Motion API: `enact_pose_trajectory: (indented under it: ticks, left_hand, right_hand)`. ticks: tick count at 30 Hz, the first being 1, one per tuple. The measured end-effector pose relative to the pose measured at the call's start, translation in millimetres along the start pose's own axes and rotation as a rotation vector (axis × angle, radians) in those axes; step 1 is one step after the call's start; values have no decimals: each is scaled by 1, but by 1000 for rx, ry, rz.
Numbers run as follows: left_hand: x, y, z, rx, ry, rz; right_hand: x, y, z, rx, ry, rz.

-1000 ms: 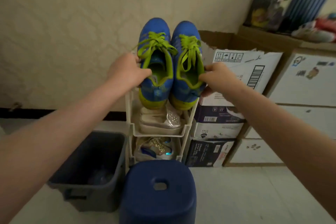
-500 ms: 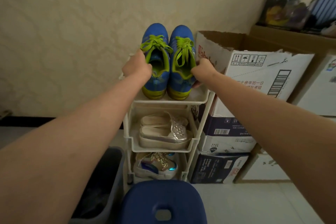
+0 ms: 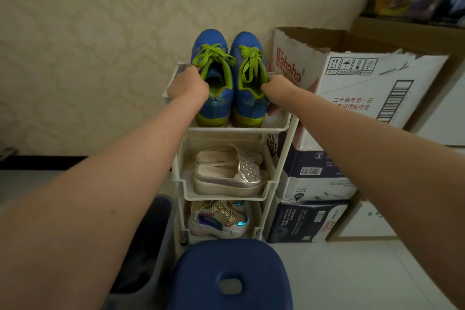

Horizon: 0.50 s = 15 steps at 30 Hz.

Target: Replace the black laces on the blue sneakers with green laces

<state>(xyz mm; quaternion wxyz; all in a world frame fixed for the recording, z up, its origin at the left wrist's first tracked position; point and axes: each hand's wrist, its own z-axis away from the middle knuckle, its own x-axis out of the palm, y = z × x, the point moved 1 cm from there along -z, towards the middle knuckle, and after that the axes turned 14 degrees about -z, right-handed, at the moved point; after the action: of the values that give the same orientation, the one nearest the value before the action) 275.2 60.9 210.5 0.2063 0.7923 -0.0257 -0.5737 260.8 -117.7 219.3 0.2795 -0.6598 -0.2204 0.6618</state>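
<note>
Closest to me is the blue stool [image 3: 230, 274], w/ a dark bin [image 3: 148, 246] to its left on the floor. Just behind stands the white rack [image 3: 239, 129]: glittery sneakers [image 3: 217, 219] on the bottom tier, silver platform shoes [image 3: 230, 173] in the middle.

Up top sit the blue sneakers [image 3: 227, 78], side by side, heels toward me, toes at the wall [image 3: 100, 33]. Both carry green laces [image 3: 214, 54], tied; no black lace visible anywhere (so I judge the swap itself finished). My left hand [image 3: 188, 85] is closed round the collar of the left shoe, fingers curled over its outer edge. My right hand [image 3: 278, 89] is clamped on the right shoe's collar the same way, thumb side tucked low by the tray. The soles seem to rest on the top tray, tho I can't be sure they bear full weight.

Step in hand, imo: setting the pair down on the rack. Next move needs both grips loosened together and arms drawn straight back, w/o snagging the bows or nudging the Wahaha carton [image 3: 352, 78] just right.
</note>
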Motion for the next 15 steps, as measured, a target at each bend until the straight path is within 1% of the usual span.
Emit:
enact_pose_trajectory:
  ticks: [1, 2, 3, 5, 6, 7, 9, 11, 13, 15]
  left_hand:
    - [0, 1, -1, 5, 0, -5]
    - [1, 1, -2, 10, 3, -18]
    - [2, 1, -2, 17, 1, -28]
    - [4, 2, -4, 29, -8, -28]
    - [5, 1, -5, 35, -9, -28]
    - [5, 1, -5, 40, -15, -25]
    - [6, -3, -8, 62, -24, -13]
    - [6, -4, -8, 94, -34, -8]
    - [5, -2, -6, 123, -65, 36]
    - [2, -2, -2, 128, -100, 105]
  right_hand:
    - [-1, 1, 1, -16, -3, -21]
    - [-2, -1, 0, 28, 24, 8]
    - [-1, -1, -4, -36, 18, 14]
    - [2, -1, -7, 11, 9, -159]
    - [3, 0, -11, 38, 31, -222]
    - [3, -3, -10, 19, 38, -201]
    - [4, -3, -12, 17, 40, -29]
    - [6, -4, -11, 16, 29, 17]
    - [6, -2, -14, 20, 29, -23]
    - [6, -3, -16, 15, 108, -146]
